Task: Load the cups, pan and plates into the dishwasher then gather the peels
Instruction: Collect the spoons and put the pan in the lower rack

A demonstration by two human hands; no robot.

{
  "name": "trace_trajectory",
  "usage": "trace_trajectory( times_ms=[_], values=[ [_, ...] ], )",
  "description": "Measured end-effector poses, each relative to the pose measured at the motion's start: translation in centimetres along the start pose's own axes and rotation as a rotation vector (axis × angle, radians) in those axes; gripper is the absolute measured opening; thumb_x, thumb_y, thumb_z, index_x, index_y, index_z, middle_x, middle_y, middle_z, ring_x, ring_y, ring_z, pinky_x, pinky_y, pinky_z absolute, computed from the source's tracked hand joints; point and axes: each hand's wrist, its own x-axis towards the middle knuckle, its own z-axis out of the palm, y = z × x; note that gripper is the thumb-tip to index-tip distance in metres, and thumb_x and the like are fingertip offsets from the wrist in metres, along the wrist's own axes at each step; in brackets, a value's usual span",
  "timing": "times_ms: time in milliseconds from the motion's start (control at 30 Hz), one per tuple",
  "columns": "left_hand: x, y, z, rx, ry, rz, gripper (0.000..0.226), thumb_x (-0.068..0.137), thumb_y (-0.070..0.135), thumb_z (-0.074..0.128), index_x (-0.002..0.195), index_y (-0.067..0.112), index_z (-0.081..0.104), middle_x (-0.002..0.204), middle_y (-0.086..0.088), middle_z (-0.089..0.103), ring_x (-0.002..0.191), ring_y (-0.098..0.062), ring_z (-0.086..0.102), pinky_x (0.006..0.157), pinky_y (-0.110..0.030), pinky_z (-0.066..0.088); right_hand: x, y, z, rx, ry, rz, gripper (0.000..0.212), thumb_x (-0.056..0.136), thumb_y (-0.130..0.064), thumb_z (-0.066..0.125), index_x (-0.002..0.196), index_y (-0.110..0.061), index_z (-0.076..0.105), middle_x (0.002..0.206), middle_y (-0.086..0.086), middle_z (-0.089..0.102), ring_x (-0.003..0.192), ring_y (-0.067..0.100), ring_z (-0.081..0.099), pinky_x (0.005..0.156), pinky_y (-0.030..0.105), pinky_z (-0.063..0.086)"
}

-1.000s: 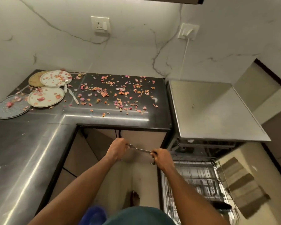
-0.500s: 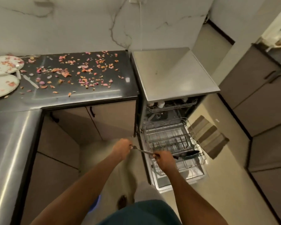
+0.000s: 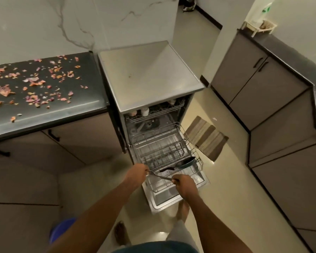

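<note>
Utensil (image 3: pixel 160 176) ends hidden inside both fists; type unclear. Cups (image 3: pixel 145 110) under dishwasher (image 3: pixel 150 75) top half hidden. Peels (image 3: pixel 2 90) cut off left of dishwasher.

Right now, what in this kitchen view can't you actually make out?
- Utensil between left hand and right hand: thin, ends hidden in the fists; type unclear.
- Cups in upper rack: mostly under the dishwasher top.
- Blue object: hidden behind the left arm.
- Plates: not in view.
</note>
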Motion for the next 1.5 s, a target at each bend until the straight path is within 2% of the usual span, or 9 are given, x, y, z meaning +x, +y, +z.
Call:
trace_trajectory(
  times_ms=[167, 333, 433, 667, 933, 1167, 1233, 1333, 1500],
  values=[
    [6.0, 6.6, 2.3, -0.004, 0.021, -0.049, 0.02, 0.095, 0.015, 0.054, 0.103, 0.017, 0.073, 0.104, -0.005, 0.072, 0.096, -0.023, 0.068, 0.084, -0.036, 0.055, 4.2, 7.5, -5.4, -0.025, -0.049, -0.026, 0.025, 0.092, -0.014, 0.059, 0.109, -0.032, 0.064, 0.095, -0.003, 0.072, 0.082, 0.017, 0.064, 0.066, 0.028, 0.045],
    [11.2, 12.5, 4.1, -0.041, 0.025, -0.11, 0.016, 0.093, 0.014, 0.055, 0.096, 0.021, 0.069, 0.095, -0.002, 0.071, 0.09, -0.023, 0.068, 0.077, -0.036, 0.056, 9.6, 13.6, -10.9, -0.064, -0.063, -0.079, 0.021, 0.091, -0.012, 0.056, 0.099, -0.031, 0.057, 0.087, -0.001, 0.068, 0.078, 0.021, 0.062, 0.066, 0.033, 0.046],
    [13.4, 14.9, 4.9, -0.074, 0.075, -0.121, 0.018, 0.096, 0.016, 0.054, 0.094, 0.018, 0.072, 0.09, -0.002, 0.068, 0.084, -0.019, 0.065, 0.068, -0.028, 0.046, 12.9, 16.2, -12.4, -0.043, -0.042, -0.089, 0.013, 0.096, -0.016, 0.059, 0.098, -0.028, 0.063, 0.091, 0.0, 0.069, 0.082, 0.022, 0.063, 0.067, 0.031, 0.045],
    [21.1, 14.2, 9.1, -0.053, 0.129, -0.146, 0.025, 0.102, 0.024, 0.052, 0.102, 0.019, 0.076, 0.091, 0.001, 0.06, 0.084, -0.011, 0.052, 0.071, -0.024, 0.038, 21.1, 20.3, -11.1, -0.168, 0.034, -0.207, 0.02, 0.085, -0.008, 0.071, 0.097, -0.024, 0.074, 0.103, -0.004, 0.065, 0.099, 0.02, 0.055, 0.082, 0.03, 0.048],
    [30.8, 9.0, 13.8, 0.005, 0.06, -0.202, 0.025, 0.1, 0.022, 0.053, 0.097, 0.018, 0.077, 0.092, -0.002, 0.066, 0.083, -0.015, 0.058, 0.071, -0.026, 0.043, 32.1, 23.5, -4.1, -0.229, -0.004, -0.225, 0.023, 0.086, -0.018, 0.075, 0.107, -0.027, 0.074, 0.106, -0.007, 0.071, 0.1, 0.014, 0.059, 0.081, 0.028, 0.055],
    [38.1, 0.7, 25.1, -0.005, 0.035, -0.244, 0.022, 0.097, 0.02, 0.055, 0.092, 0.019, 0.076, 0.094, 0.001, 0.068, 0.09, -0.019, 0.06, 0.082, -0.035, 0.048, 40.5, 28.3, 8.1, -0.34, -0.152, -0.285, 0.043, 0.083, -0.024, 0.08, 0.123, -0.023, 0.065, 0.123, 0.002, 0.066, 0.116, 0.023, 0.059, 0.091, 0.041, 0.056],
    [40.3, -1.7, 28.3, -0.013, 0.047, -0.236, 0.019, 0.094, 0.015, 0.058, 0.086, 0.017, 0.075, 0.089, 0.0, 0.067, 0.091, -0.021, 0.059, 0.078, -0.033, 0.044, 43.3, 29.8, 11.2, -0.379, -0.158, -0.32, 0.049, 0.081, -0.025, 0.082, 0.126, -0.023, 0.064, 0.124, 0.002, 0.064, 0.114, 0.023, 0.057, 0.089, 0.041, 0.057],
    [44.0, -4.4, 31.8, 0.056, 0.055, -0.238, 0.014, 0.092, 0.011, 0.062, 0.086, 0.016, 0.073, 0.09, -0.003, 0.067, 0.086, -0.019, 0.056, 0.07, -0.029, 0.037, 47.6, 31.3, 14.7, -0.427, -0.075, -0.394, 0.047, 0.076, -0.018, 0.086, 0.12, -0.016, 0.069, 0.113, 0.006, 0.067, 0.103, 0.027, 0.059, 0.074, 0.041, 0.059],
    [49.5, -7.1, 36.1, 0.146, 0.072, -0.2, 0.015, 0.095, 0.017, 0.058, 0.101, 0.016, 0.073, 0.1, -0.005, 0.069, 0.091, -0.024, 0.065, 0.074, -0.035, 0.05, 54.6, 32.9, 17.5, -0.451, 0.079, -0.507, 0.029, 0.068, -0.006, 0.087, 0.093, -0.011, 0.073, 0.089, 0.009, 0.067, 0.084, 0.032, 0.063, 0.061, 0.038, 0.056]
  ],
)
